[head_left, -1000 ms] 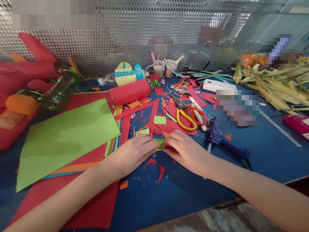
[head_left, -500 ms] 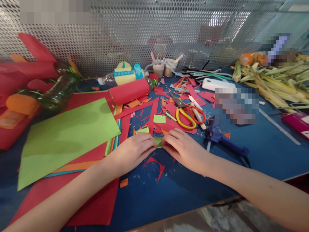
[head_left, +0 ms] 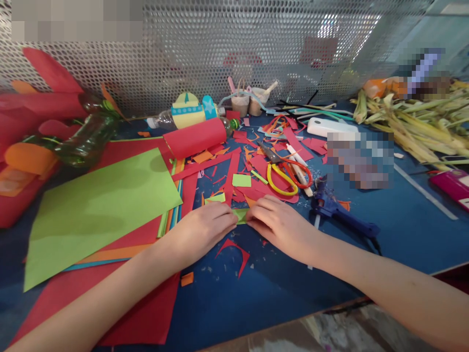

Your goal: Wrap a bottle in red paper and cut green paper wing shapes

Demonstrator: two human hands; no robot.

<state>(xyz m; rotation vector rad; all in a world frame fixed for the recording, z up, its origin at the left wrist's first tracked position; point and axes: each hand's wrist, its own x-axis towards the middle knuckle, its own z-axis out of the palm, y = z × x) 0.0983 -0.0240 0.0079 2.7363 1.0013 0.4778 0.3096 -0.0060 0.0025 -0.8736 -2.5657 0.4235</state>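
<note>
My left hand and my right hand rest on the blue table, fingertips meeting over a small green paper piece. Both hands press and pinch it flat from either side, and most of the piece is hidden under the fingers. A curved red paper scrap lies just below the hands. Yellow and orange scissors lie beyond my right hand, a blue glue gun to its right.
A large green sheet lies on red and orange sheets at the left. A red paper roll, decorated bottles, small cups, paper scraps and dried leaves crowd the back by a perforated metal wall.
Hands stay on the green piece with only slight finger shifts; the view has drifted a little.
</note>
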